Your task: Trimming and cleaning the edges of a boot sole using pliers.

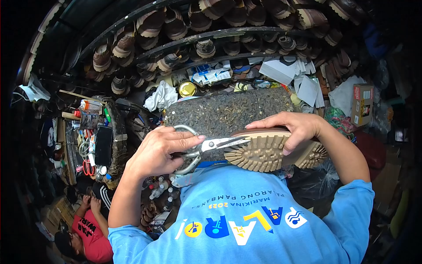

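Note:
My left hand is closed round the large grey handles of a pair of scissors. Their silver blades point right and meet the toe edge of a shoe, whose tan lugged sole faces me. My right hand grips that shoe at its middle, thumb across the sole and fingers over the far side. Most of the brown upper is hidden behind the sole. Both hands work just above the near edge of a dark, rough-topped work block.
Racks of brown shoes curve along the back. A yellow-lidded tin, white paper and a cardboard box lie beyond the block. At left stands a tool holder with a black phone. Another person in red sits at lower left.

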`<state>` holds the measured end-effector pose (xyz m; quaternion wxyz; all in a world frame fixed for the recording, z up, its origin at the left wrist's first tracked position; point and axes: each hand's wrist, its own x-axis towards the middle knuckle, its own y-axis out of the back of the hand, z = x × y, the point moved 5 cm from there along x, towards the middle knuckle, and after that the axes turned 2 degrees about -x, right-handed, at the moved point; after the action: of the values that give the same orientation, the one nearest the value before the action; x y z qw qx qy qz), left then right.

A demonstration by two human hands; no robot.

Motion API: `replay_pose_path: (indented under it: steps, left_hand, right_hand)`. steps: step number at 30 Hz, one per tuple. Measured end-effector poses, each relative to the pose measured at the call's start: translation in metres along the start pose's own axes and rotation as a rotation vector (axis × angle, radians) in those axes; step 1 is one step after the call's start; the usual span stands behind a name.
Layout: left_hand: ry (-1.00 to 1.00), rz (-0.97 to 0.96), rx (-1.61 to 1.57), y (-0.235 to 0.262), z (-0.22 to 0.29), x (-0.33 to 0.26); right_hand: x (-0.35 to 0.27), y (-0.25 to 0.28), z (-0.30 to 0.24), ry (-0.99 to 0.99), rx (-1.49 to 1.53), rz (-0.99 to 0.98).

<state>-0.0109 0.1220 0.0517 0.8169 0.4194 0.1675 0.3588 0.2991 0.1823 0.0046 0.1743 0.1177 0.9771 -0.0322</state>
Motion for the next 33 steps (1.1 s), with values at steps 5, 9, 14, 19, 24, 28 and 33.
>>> replay_pose_path:
  steps: [5, 9, 14, 19, 24, 28, 33]
  left_hand:
    - [-0.012, -0.032, -0.112, 0.0, -0.003, -0.003]
    - [-0.002, -0.061, -0.086, 0.003, -0.004, -0.005]
    - [0.031, 0.14, -0.046, 0.007, 0.001, -0.013]
    - [0.089, 0.239, 0.158, -0.011, 0.022, -0.019]
    - [0.11, 0.28, 0.331, -0.019, 0.035, -0.018]
    - [0.122, 0.289, 0.415, -0.019, 0.033, -0.014]
    - [0.11, 0.285, 0.513, -0.016, 0.036, -0.011]
  right_hand:
    - [0.003, -0.002, -0.003, 0.023, -0.009, -0.02]
    - [0.002, -0.003, 0.0, 0.05, -0.053, -0.008]
    - [0.0, -0.001, -0.005, -0.004, -0.163, 0.117]
    - [-0.005, 0.001, 0.004, -0.039, -0.27, 0.349]
    - [-0.005, -0.002, -0.002, -0.073, -0.337, 0.429]
    - [-0.006, -0.004, -0.007, -0.128, -0.392, 0.487]
    - [-0.005, -0.011, -0.008, -0.154, -0.446, 0.532]
